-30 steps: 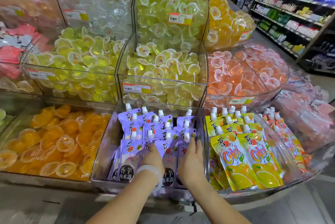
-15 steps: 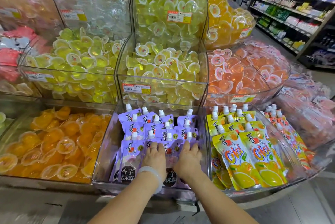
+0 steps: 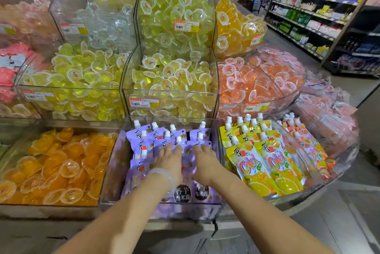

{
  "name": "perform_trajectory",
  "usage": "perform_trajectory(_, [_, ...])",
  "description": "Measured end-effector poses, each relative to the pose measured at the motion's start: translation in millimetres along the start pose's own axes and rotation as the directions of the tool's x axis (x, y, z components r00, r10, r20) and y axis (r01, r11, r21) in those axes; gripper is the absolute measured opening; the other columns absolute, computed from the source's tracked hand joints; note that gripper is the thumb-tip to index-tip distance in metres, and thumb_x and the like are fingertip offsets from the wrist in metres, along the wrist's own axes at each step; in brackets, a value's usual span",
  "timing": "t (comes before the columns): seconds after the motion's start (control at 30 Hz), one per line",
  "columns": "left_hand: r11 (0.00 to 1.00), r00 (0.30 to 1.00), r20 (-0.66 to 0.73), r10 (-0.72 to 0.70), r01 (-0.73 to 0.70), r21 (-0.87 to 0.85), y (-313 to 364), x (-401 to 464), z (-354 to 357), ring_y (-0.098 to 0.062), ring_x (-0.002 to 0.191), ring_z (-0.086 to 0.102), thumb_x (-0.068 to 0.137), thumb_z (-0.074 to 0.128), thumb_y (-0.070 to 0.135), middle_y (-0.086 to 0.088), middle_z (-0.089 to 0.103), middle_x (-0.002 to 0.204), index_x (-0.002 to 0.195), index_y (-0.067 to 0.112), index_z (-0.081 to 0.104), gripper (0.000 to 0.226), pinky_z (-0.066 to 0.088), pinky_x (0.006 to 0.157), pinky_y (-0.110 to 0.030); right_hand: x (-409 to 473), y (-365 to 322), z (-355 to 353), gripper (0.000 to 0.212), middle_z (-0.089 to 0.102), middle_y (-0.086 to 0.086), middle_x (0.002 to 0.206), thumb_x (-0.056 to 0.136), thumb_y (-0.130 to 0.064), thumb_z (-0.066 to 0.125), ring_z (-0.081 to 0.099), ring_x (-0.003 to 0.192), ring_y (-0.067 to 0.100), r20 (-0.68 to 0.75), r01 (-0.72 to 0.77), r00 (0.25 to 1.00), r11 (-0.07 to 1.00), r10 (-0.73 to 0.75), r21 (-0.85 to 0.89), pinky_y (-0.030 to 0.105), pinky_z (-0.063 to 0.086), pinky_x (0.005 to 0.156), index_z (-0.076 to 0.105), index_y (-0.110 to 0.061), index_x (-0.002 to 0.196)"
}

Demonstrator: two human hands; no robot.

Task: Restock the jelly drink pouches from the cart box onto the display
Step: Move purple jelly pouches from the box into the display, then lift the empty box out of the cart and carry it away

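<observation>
Hands lie side by side, palms down, on the stack of purple spouted jelly drink pouches (image 3: pixel 144 146) inside the clear acrylic display bin (image 3: pixel 115 167) straight ahead of the person. The left hand (image 3: pixel 170 161), with a pale translucent bangle (image 3: pixel 164 173) at the wrist, has its fingers stretched forward and flat on the pouch faces; the right hand (image 3: pixel 205 161) rests just beside it, fingers likewise extended, tips near the white screw caps of the row behind. Neither hand grips anything; both look relaxed and spread, pressing or levelling the pouches. The pouches lie overlapped like shingles, their long axes running away from the hands, spouts at the far end and dark round labels at the near end below the wrists. By my reading, the pouches under the palms are being settled into place, so the next move depends on that fore-and-aft lie: a push along the long axis slides them back toward the caps, a pull brings them to the bin's near wall. Both hands are about equally near the middle of the stack; the left hand is nearer the looser pouches at the bin's left side. To the right of the right hand stand yellow orange-printed spouted pouches (image 3: pixel 267 163) in the neighbouring bin, and left of the left hand, orange jelly cups (image 3: pixel 57 163). No cart box is in view.
</observation>
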State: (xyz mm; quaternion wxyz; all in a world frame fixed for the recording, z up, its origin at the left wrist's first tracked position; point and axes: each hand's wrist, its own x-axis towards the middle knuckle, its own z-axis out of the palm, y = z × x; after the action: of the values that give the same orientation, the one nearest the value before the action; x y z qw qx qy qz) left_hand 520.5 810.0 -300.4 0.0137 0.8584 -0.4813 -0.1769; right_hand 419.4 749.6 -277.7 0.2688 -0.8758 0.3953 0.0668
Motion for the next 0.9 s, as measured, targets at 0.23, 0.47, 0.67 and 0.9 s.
perform_trajectory(0.23, [0.972, 0.946, -0.226, 0.233, -0.223, 0.068, 109, -20, -71, -0.031, 0.135, 0.023, 0.078, 0.07, 0.028, -0.01, 0.021, 0.148, 0.145, 0.013, 0.019, 0.086, 0.026, 0.11, -0.04, -55, 60, -96, 0.076, 0.037, 0.013, 0.142, 0.078, -0.022, 0.071, 0.032, 0.134, 0.028, -0.308, 0.02, 0.95, 0.996, -0.048, -0.092, 0.03, 0.024, 0.108, 0.031, -0.006, 0.141])
perform_trajectory(0.47, [0.868, 0.87, -0.092, 0.484, -0.464, 0.174, 273, -56, -22, -0.034, 0.143, 0.01, 0.08, 0.068, 0.029, -0.015, 0.011, 0.155, 0.148, 0.01, 0.014, 0.089, 0.021, 0.116, -0.043, -157, 211, -119, 0.078, 0.038, 0.017, 0.14, 0.08, -0.026, 0.068, 0.035, 0.132, 0.031, -0.355, -0.302, 0.9, 0.949, 0.253, -0.088, 0.034, 0.029, 0.108, 0.026, -0.006, 0.142])
perform_trajectory(0.67, [0.732, 0.748, -0.006, 0.664, -0.648, 0.213, 418, -108, 40, -0.033, 0.137, 0.025, 0.086, 0.06, 0.024, -0.014, 0.028, 0.144, 0.14, 0.01, 0.028, 0.064, 0.027, 0.11, -0.042, -271, 340, -119, 0.074, 0.038, 0.013, 0.139, 0.079, -0.028, 0.069, 0.033, 0.132, 0.035, -0.373, -0.539, 0.774, 0.841, 0.513, 0.039, 0.041, 0.036, 0.107, 0.029, -0.008, 0.138])
perform_trajectory(0.9, [0.564, 0.609, 0.163, 0.776, -0.787, 0.251, 555, -161, 86, -0.033, 0.138, 0.019, 0.075, 0.077, 0.031, -0.012, 0.02, 0.149, 0.145, 0.014, 0.02, 0.092, 0.027, 0.111, -0.046, -385, 458, -122, 0.075, 0.031, 0.012, 0.141, 0.08, -0.024, 0.07, 0.028, 0.133, 0.034, -0.321, -0.725, 0.584, 0.657, 0.746, 0.207, 0.042, 0.037, 0.106, 0.026, -0.013, 0.139])
